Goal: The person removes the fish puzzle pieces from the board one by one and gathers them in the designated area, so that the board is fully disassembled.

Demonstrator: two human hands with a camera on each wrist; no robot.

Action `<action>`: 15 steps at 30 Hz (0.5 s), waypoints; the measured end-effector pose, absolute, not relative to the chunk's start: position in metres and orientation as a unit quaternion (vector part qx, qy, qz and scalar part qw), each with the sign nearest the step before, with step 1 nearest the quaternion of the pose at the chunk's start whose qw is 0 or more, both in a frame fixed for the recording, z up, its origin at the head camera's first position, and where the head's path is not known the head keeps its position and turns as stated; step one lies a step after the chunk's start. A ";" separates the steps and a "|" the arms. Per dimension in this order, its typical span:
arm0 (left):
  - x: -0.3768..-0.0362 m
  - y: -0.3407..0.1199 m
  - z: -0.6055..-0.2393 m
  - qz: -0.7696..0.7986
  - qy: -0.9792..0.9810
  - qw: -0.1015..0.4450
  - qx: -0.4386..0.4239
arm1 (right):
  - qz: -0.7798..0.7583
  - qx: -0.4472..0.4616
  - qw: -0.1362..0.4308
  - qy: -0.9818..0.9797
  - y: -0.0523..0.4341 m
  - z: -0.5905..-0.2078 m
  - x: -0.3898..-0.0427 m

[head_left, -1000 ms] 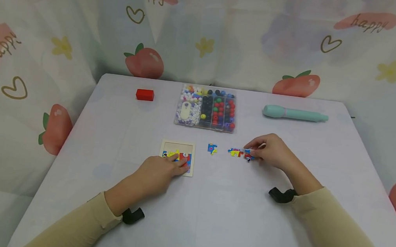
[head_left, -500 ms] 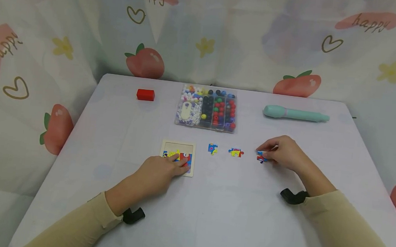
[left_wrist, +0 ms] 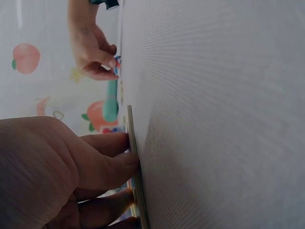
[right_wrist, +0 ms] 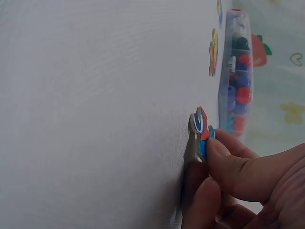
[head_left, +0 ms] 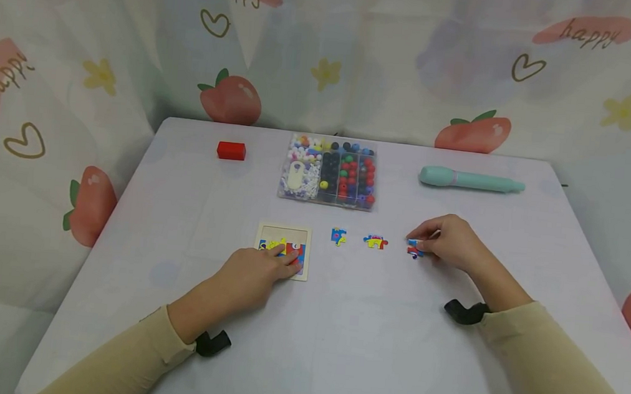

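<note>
The right hand (head_left: 449,241) pinches a puzzle piece (head_left: 415,248) in its grip, on the tabletop (head_left: 370,339) right of two loose pieces (head_left: 375,242). The left hand (head_left: 255,273), fingers relaxed, presses on the puzzle board (head_left: 283,249).

The head camera looked down and forward from above at the whole white table (head_left: 336,349), far enough to see both arms. The left wrist camera sat very low and close behind the left hand (left_wrist: 57,171), looked across the table top, and also saw the right hand (left_wrist: 93,52) far off. The right wrist camera was just as low and close by the right hand (right_wrist: 248,181), and like the head camera it saw the bead box (right_wrist: 236,71).
</note>
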State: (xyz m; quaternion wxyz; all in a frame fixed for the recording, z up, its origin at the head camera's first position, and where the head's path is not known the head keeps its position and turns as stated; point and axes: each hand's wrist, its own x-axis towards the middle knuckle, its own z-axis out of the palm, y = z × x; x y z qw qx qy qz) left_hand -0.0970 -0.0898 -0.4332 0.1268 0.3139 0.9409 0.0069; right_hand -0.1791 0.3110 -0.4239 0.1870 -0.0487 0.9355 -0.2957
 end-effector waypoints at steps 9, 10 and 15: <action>-0.096 -0.088 -0.434 0.007 0.941 0.125 0.314 | -0.229 -0.060 0.140 0.962 0.308 -0.429 -0.179; -0.096 -0.089 -0.435 0.009 0.941 0.121 0.316 | -0.225 -0.061 0.136 0.963 0.308 -0.429 -0.179; -0.095 -0.090 -0.436 0.017 0.940 0.103 0.326 | -0.216 -0.060 0.125 0.966 0.305 -0.429 -0.177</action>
